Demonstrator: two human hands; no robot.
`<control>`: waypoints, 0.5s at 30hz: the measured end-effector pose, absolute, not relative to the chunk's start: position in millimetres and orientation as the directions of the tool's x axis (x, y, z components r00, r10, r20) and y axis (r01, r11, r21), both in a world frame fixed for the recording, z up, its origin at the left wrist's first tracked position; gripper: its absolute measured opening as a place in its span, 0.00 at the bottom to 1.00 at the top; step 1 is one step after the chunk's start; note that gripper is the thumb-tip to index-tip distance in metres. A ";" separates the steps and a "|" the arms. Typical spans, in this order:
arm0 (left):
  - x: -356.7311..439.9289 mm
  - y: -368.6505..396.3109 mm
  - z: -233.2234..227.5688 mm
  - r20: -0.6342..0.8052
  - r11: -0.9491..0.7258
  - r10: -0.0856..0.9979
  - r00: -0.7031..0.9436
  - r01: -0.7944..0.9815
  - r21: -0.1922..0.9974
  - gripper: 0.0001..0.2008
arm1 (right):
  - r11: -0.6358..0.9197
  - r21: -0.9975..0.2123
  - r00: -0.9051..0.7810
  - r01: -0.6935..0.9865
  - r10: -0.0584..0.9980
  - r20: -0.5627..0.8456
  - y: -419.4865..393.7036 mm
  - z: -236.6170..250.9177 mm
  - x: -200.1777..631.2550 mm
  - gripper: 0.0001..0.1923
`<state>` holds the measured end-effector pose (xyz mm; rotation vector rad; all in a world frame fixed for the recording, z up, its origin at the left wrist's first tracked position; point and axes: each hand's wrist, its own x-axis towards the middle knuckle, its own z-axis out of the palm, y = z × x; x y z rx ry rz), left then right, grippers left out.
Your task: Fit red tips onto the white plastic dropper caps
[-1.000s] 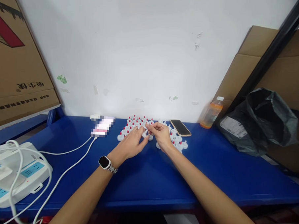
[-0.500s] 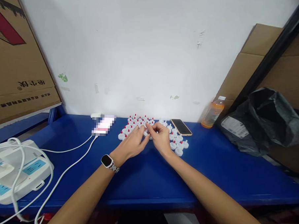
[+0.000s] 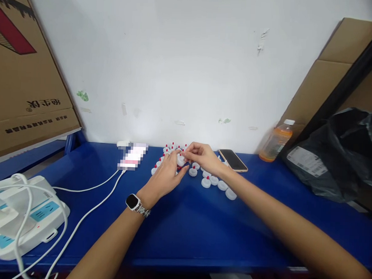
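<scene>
Several small white caps with red tips [image 3: 193, 171] lie in a cluster on the blue table [image 3: 185, 221] near the wall. My left hand [image 3: 166, 176], with a watch on its wrist, has its fingers on one white cap [image 3: 180, 160] above the cluster. My right hand [image 3: 203, 156] pinches the same cap from the right, fingertips meeting those of my left hand. Plain white caps [image 3: 222, 185] sit in a row under my right forearm.
A charging phone [image 3: 132, 155] with a white cable lies left of the caps; a second phone [image 3: 233, 160] lies to the right. An orange bottle [image 3: 276, 141], a black bag [image 3: 336, 156], cardboard boxes [image 3: 25, 71] and a white power strip [image 3: 19, 214] surround the area.
The view has shifted a little. Both hands have risen slightly off the table with the cap between them; my right forearm now crosses over the plain white caps.
</scene>
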<state>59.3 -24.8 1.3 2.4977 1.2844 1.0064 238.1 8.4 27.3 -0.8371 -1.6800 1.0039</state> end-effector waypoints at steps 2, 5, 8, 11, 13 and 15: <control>54.2 -21.3 2.2 0.509 -0.552 0.805 0.306 0.702 0.451 0.27 | 0.504 -0.844 -0.241 0.186 0.856 0.458 37.3 33.3 241.3 0.14; 48.1 -17.2 2.9 0.535 -0.493 0.815 0.222 0.750 0.440 0.20 | 0.497 -0.676 -0.132 0.544 0.846 0.516 87.7 36.2 240.1 0.06; 45.9 -15.1 2.2 0.534 -0.484 0.814 0.228 0.775 0.406 0.13 | 0.394 -0.386 -0.216 0.834 0.877 0.429 129.6 33.9 232.7 0.04; 46.9 -14.9 1.2 0.503 -0.478 0.828 0.249 0.782 0.400 0.13 | 0.377 -0.267 -0.270 0.887 0.892 0.362 152.6 29.5 224.0 0.05; 48.7 -15.5 1.0 0.488 -0.480 0.833 0.262 0.780 0.401 0.13 | 0.390 -0.235 -0.305 0.890 0.894 0.329 158.8 26.7 220.4 0.04; 51.0 -16.4 1.2 0.486 -0.489 0.830 0.273 0.776 0.399 0.13 | 0.406 -0.197 -0.339 0.893 0.892 0.299 160.2 24.5 219.4 0.05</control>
